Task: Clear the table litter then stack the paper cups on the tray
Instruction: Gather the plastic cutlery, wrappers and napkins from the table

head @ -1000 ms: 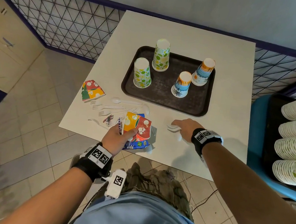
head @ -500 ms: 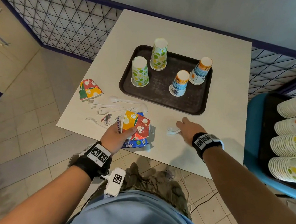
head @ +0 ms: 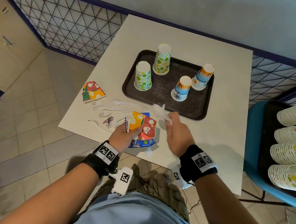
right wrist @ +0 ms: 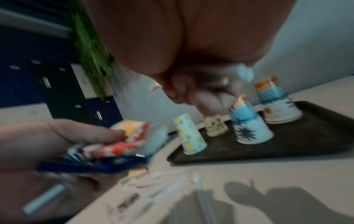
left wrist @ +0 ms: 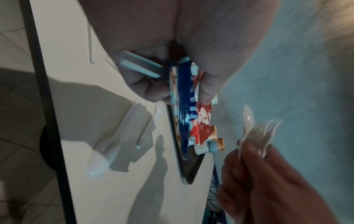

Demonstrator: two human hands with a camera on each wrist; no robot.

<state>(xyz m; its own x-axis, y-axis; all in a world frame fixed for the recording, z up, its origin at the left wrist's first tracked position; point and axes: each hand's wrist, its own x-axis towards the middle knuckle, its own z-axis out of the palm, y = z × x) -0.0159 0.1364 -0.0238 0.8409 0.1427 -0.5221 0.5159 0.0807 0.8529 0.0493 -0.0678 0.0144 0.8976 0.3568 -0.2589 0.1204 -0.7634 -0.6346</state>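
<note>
— While plastic forks (head: 107,109) are lying loose on the table (head: 219,137), what is each hand doing?
— Left hand (head: 122,138) is pinching flattened wrappers (head: 142,125); right hand (head: 178,135) is gripping white cutlery (head: 159,111). Beyond, four upturned paper cups (head: 143,75) are standing apart on the tray (head: 197,106).

Head camera looks steeply down at the white square table (head: 213,140); both wrist cameras sit close — sharing the dark rectangular tray (right wrist: 306,136).
</note>
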